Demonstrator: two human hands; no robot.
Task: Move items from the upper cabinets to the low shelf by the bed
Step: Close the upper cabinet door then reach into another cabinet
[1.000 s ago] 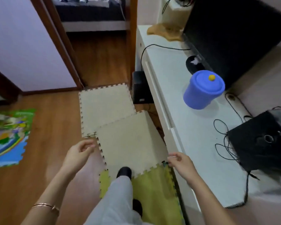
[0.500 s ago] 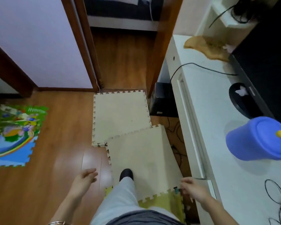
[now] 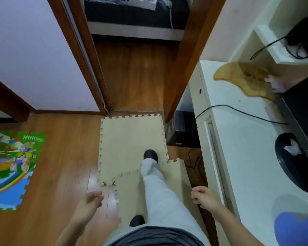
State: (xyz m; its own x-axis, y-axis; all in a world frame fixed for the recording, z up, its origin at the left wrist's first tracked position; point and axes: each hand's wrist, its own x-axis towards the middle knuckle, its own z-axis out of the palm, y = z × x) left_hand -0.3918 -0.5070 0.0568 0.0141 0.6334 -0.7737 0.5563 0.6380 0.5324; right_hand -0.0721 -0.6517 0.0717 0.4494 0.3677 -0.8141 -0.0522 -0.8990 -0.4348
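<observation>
I stand on beige foam mats (image 3: 130,139) facing an open doorway (image 3: 137,77). Through it shows the edge of a dark bed (image 3: 135,13). My left hand (image 3: 89,205) hangs over the wooden floor with relaxed fingers and holds nothing. My right hand (image 3: 203,197) is loosely curled beside the white counter (image 3: 242,157), with nothing visible in it. A blue lidded container (image 3: 295,228) sits on the counter at the lower right, partly cut off. No upper cabinets or low shelf are in view.
Brown door frames (image 3: 188,68) flank the passage. A black box (image 3: 183,128) and cables lie on the floor by the counter. A black screen with its round stand (image 3: 292,160) and a brown cloth (image 3: 244,77) occupy the counter. A colourful play mat (image 3: 9,166) lies at the left.
I have stepped forward toward the doorway. The blue container has slid to the lower right corner of the view, and the black bag on the counter has left it.
</observation>
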